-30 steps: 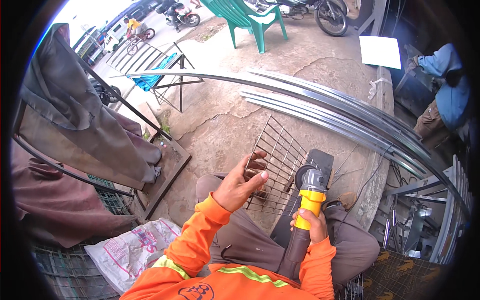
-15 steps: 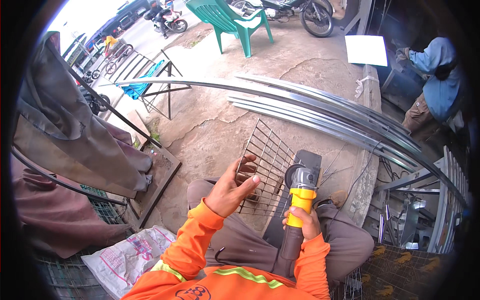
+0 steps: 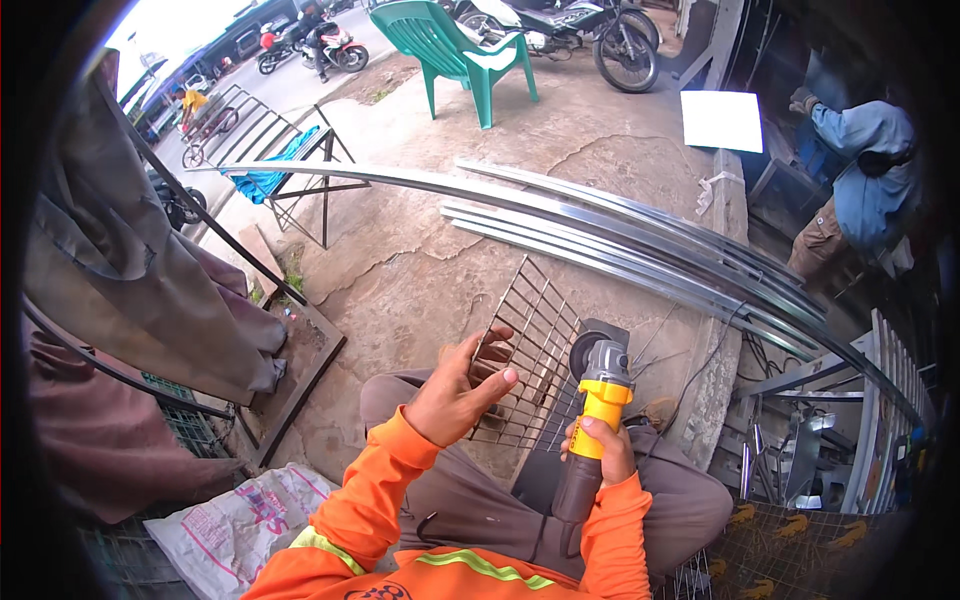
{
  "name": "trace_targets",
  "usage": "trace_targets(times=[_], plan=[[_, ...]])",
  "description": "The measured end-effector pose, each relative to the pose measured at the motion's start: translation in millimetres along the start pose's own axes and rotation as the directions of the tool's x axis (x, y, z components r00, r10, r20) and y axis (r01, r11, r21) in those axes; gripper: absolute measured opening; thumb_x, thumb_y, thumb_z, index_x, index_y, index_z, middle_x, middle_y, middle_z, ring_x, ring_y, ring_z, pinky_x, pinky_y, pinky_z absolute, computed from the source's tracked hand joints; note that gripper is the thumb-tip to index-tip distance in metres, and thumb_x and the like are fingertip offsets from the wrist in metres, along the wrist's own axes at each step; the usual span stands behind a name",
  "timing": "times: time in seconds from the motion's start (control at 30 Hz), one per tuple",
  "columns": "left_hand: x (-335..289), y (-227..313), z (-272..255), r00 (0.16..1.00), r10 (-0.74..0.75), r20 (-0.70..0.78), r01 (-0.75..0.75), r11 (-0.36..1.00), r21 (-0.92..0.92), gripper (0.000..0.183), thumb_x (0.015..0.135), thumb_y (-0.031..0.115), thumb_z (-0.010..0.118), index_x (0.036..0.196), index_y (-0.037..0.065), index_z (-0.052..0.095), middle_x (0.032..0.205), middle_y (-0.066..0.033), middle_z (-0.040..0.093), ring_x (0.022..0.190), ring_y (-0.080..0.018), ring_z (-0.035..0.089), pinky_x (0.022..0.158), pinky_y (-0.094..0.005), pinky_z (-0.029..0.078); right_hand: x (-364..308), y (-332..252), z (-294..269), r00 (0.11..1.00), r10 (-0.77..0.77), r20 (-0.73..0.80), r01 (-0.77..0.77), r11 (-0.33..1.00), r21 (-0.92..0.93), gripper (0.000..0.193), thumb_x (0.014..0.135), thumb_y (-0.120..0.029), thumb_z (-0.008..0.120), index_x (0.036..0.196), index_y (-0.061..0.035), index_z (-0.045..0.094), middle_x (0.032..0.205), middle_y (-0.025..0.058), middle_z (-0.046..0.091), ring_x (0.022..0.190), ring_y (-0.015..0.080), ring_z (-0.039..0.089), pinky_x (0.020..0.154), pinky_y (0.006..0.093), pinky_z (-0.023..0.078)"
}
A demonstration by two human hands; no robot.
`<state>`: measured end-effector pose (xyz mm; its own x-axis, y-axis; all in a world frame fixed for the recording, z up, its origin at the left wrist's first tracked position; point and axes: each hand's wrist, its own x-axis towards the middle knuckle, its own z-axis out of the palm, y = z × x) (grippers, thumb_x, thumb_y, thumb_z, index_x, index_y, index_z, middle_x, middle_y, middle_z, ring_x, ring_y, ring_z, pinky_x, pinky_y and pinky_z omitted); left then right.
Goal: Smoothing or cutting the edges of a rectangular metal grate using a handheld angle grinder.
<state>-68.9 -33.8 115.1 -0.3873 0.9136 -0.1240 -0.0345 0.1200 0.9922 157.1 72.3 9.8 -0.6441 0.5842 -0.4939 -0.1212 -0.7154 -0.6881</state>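
Note:
My left hand (image 3: 462,392) holds a wire mesh panel (image 3: 530,345) by its left side, with the fingers behind the wires and the thumb in front. The panel stands tilted over my lap. In my right hand (image 3: 606,448) is a yellow and grey angle grinder (image 3: 604,402), gripped round its body with the head pointing away from me. Its dark disc (image 3: 592,348) sits close by the panel's right edge; whether it touches the wire I cannot tell. Beneath the grinder lies a dark flat board (image 3: 540,482), partly hidden by the tool and the mesh.
Long metal bars (image 3: 600,215) lie across the concrete ahead. A green plastic chair (image 3: 450,50) and a folding metal chair (image 3: 275,160) stand beyond. At right, a person in blue (image 3: 872,165) bends near a white panel (image 3: 721,120). A sack (image 3: 245,520) lies at my left.
The whole view has shifted slightly, so the bars and chairs sit lower and further left. Both hands keep their grips, and the grinder's disc stays by the mesh edge.

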Motion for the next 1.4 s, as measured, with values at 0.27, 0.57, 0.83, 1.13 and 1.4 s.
trace_targets(times=[0.27,0.57,0.83,1.13,1.4], plan=[[-5.4,-5.1,4.8,1.0,-0.012,0.01,0.012,0.999,0.045,0.057,0.099,0.02,0.066,0.147,0.004,0.039,0.114,-0.0086,0.057,0.097,-0.0148,0.061,0.085,-0.0297,0.051,7.9,-7.7,-11.9,1.0,0.0,-0.013,0.001,0.999,0.051,0.038,0.086,-0.022,0.07,0.115,-0.0024,0.057,0.085,0.0111,0.065,0.068,0.0205,0.067,0.059,0.0352,0.057],[-6.9,5.5,9.3,0.999,-0.037,-0.008,0.037,0.998,0.041,0.058,0.099,0.022,0.065,0.147,0.003,0.039,0.121,-0.0122,0.056,0.104,-0.0172,0.06,0.088,-0.0318,0.052,1.0,-1.5,-16.8,0.999,0.021,0.025,-0.02,0.998,-0.059,0.038,0.085,-0.023,0.069,0.113,-0.0011,0.056,0.085,0.013,0.065,0.069,0.0226,0.068,0.061,0.0372,0.058],[-11.2,5.5,15.2,1.0,0.009,0.002,-0.009,0.993,0.115,0.059,0.099,0.022,0.066,0.147,0.002,0.038,0.124,-0.0152,0.054,0.107,-0.0194,0.06,0.092,-0.0339,0.051,17.0,-13.7,-8.3,0.999,-0.049,-0.008,0.049,0.999,0.015,0.038,0.086,-0.026,0.067,0.111,-0.0014,0.055,0.085,0.013,0.065,0.068,0.0222,0.067,0.059,0.0366,0.059],[-11.4,8.2,12.5,1.0,-0.004,-0.009,0.005,0.995,0.096,0.058,0.098,0.02,0.067,0.146,0.002,0.038,0.13,-0.0162,0.052,0.107,-0.0188,0.061,0.087,-0.0323,0.053,17.9,-9.0,-9.4,0.994,-0.092,-0.054,0.087,0.992,-0.095,0.034,0.086,-0.027,0.068,0.105,-0.0022,0.056,0.084,0.0128,0.064,0.067,0.0227,0.067,0.058,0.0371,0.059],[-10.6,7.8,16.2,0.996,0.078,0.046,-0.083,0.991,0.105,0.06,0.099,0.02,0.066,0.146,0.0,0.036,0.136,-0.0162,0.051,0.11,-0.0203,0.062,0.089,-0.0322,0.053,5.0,-6.2,-6.9,0.982,-0.158,-0.105,0.155,0.987,-0.038,0.035,0.087,-0.029,0.066,0.103,0.0,0.056,0.084,0.0126,0.064,0.067,0.0226,0.067,0.058,0.0363,0.059]])
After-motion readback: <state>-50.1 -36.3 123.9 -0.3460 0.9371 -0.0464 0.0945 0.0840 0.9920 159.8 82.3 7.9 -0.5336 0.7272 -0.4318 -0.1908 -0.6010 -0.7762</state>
